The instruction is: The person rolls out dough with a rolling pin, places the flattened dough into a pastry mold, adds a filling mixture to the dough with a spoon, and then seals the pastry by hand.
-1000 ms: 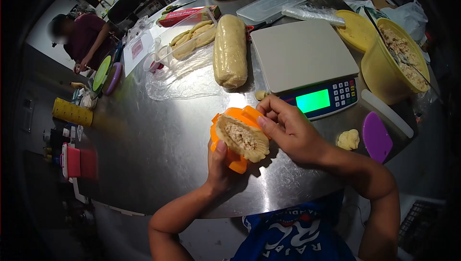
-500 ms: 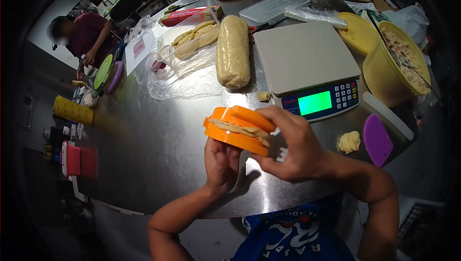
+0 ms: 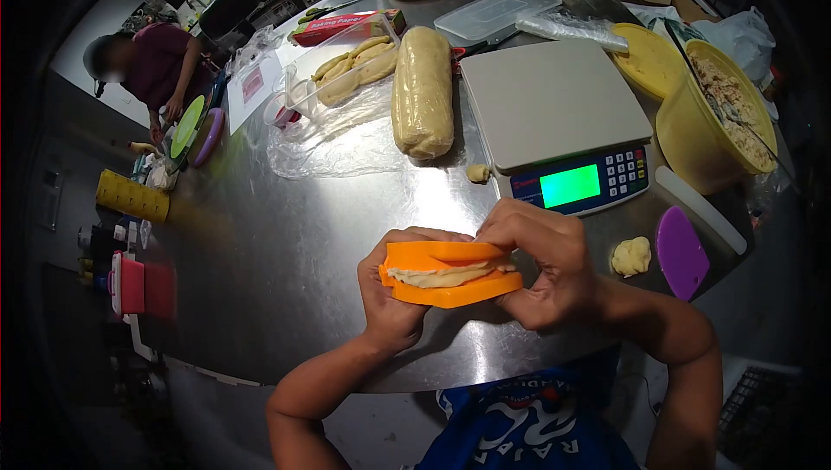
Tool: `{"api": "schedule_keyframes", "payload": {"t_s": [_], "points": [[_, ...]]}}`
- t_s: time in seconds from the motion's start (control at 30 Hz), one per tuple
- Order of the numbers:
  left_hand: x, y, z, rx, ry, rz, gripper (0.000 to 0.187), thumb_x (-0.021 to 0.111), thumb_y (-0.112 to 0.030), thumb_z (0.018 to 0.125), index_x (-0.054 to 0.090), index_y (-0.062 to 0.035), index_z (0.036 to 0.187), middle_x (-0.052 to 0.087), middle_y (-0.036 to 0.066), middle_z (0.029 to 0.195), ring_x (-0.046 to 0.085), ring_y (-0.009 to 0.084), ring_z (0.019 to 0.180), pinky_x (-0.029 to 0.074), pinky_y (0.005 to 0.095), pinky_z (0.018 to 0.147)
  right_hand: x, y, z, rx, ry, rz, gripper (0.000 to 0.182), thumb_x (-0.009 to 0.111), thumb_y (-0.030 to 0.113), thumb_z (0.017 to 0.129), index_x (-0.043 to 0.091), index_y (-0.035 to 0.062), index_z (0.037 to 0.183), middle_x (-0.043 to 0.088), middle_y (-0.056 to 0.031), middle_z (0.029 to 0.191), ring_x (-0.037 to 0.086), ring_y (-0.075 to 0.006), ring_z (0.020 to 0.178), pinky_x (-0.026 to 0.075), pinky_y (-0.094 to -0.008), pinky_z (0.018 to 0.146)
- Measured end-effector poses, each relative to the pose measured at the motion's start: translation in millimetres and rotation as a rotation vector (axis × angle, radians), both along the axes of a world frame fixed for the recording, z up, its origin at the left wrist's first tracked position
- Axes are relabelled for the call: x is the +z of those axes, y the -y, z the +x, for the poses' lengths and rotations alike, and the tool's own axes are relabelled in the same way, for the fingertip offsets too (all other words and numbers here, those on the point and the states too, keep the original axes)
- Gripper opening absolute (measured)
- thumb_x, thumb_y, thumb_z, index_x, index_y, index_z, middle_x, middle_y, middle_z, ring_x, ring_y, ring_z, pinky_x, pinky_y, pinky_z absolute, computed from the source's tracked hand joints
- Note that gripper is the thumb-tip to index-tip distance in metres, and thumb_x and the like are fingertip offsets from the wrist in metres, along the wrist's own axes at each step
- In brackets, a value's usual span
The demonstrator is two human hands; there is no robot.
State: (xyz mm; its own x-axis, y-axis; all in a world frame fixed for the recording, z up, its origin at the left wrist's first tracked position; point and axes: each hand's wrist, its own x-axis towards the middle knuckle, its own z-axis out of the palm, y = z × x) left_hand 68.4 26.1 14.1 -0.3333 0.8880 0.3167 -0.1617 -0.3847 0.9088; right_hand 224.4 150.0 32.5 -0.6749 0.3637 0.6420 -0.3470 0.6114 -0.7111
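Note:
An orange plastic dumpling press (image 3: 446, 251) is held above the front of the steel table, folded over with a strip of pale dough (image 3: 441, 276) squeezed out along its edge. My left hand (image 3: 394, 297) grips its left end, fingers behind it. At the other end my right hand (image 3: 550, 267) is closed on the press, thumb below and fingers over the top. Any filling inside is hidden. A small lump of dough (image 3: 631, 256) lies to the right of my right hand, beside a purple scraper (image 3: 680, 254).
A digital scale (image 3: 554, 106) with a lit green display stands beyond my hands. Left of it lie a wrapped dough roll (image 3: 422, 93) and a plastic container of shaped dough pieces (image 3: 355, 67). A yellow tub of filling (image 3: 714, 124) stands right. Another person (image 3: 160, 67) is at far left.
The press has turned level, its dough edge now facing me. My left hand has moved from beneath it to its left end, and both hands now grip it.

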Motion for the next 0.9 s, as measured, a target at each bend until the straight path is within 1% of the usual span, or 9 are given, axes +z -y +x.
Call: {"api": "schedule_keyframes", "payload": {"t_s": [0.17,0.27,0.33,0.43,0.5,0.63,0.7,0.73,0.9], "points": [[-9,4,-7,0.071,-0.006,-0.093,0.029,0.076,0.001,0.080,0.056,-0.0004,0.101,0.065,0.011,0.104,0.064,0.0144,0.092,0.050,0.0281,0.088,9,-4,-2,-0.029,0.060,-0.007,0.037,0.077,0.012,0.070,0.062,-0.0040,0.099,0.063,-0.0117,0.086,0.060,-0.0193,0.073,0.047,-0.0272,0.068],[-7,2,-8,0.085,0.045,-0.085,0.029,0.075,-0.001,0.082,0.055,-0.0006,0.103,0.065,0.009,0.103,0.064,0.0141,0.092,0.051,0.0275,0.088,14,-12,-4,0.056,0.076,-0.013,0.042,0.081,0.022,0.076,0.062,-0.0043,0.103,0.062,-0.0123,0.086,0.062,-0.0217,0.077,0.049,-0.0324,0.069],[-8,1,-9,0.056,0.153,-0.061,0.029,0.074,-0.003,0.084,0.054,-0.0005,0.104,0.065,0.008,0.102,0.064,0.0140,0.092,0.051,0.0271,0.088,8,-18,-3,0.141,0.100,-0.180,0.039,0.077,0.029,0.084,0.064,-0.0039,0.100,0.066,-0.0110,0.087,0.061,-0.0156,0.075,0.047,-0.0260,0.073],[-16,1,-13,-0.021,0.196,-0.077,0.031,0.072,-0.005,0.086,0.053,0.0000,0.110,0.063,0.008,0.106,0.064,0.0148,0.098,0.050,0.0278,0.092,13,-19,0,0.175,0.276,-0.426,0.030,0.066,0.023,0.094,0.067,-0.0043,0.104,0.069,-0.0116,0.085,0.066,-0.0147,0.076,0.053,-0.0280,0.073],[-17,2,-15,-0.114,0.262,-0.230,0.051,0.067,-0.013,0.089,0.044,-0.0030,0.133,0.057,0.011,0.123,0.059,0.0185,0.111,0.047,0.0341,0.100,10,-16,-2,0.124,0.221,-0.363,0.023,0.064,0.017,0.094,0.069,-0.0046,0.100,0.070,-0.0113,0.079,0.068,-0.0137,0.071,0.055,-0.0264,0.071],[-1,-6,1,-0.083,0.399,-0.302,0.070,0.063,-0.015,0.088,0.029,-0.0026,0.147,0.048,0.016,0.139,0.052,0.0253,0.127,0.039,0.0405,0.111,4,-7,-4,-0.091,0.202,-0.253,0.019,0.064,0.012,0.092,0.069,-0.0058,0.096,0.072,-0.0133,0.081,0.071,-0.0155,0.069,0.056,-0.0256,0.062],[-2,-5,4,-0.242,0.473,-0.210,0.081,0.062,-0.018,0.087,0.016,-0.0030,0.152,0.036,0.021,0.150,0.046,0.0297,0.133,0.033,0.0441,0.115,5,-5,-4,-0.155,0.173,-0.197,0.018,0.065,0.011,0.092,0.069,-0.0060,0.095,0.073,-0.0137,0.081,0.072,-0.0161,0.068,0.056,-0.0252,0.059],[-3,-5,5,-0.255,0.539,-0.189,0.085,0.065,-0.011,0.090,0.008,-0.0103,0.154,0.040,0.016,0.143,0.049,0.0265,0.128,0.046,0.0409,0.107,7,-4,-4,-0.126,0.191,-0.215,0.017,0.065,0.010,0.091,0.069,-0.0059,0.095,0.073,-0.0137,0.080,0.072,-0.0164,0.068,0.056,-0.0252,0.059],[0,0,9,-0.162,0.416,-0.305,0.074,0.069,-0.018,0.091,0.022,-0.0106,0.148,0.045,0.013,0.133,0.051,0.0255,0.124,0.054,0.0465,0.097,2,-6,-5,-0.045,0.266,-0.295,0.017,0.065,0.011,0.091,0.069,-0.0060,0.091,0.073,-0.0141,0.078,0.072,-0.0154,0.066,0.056,-0.0246,0.056]]}}
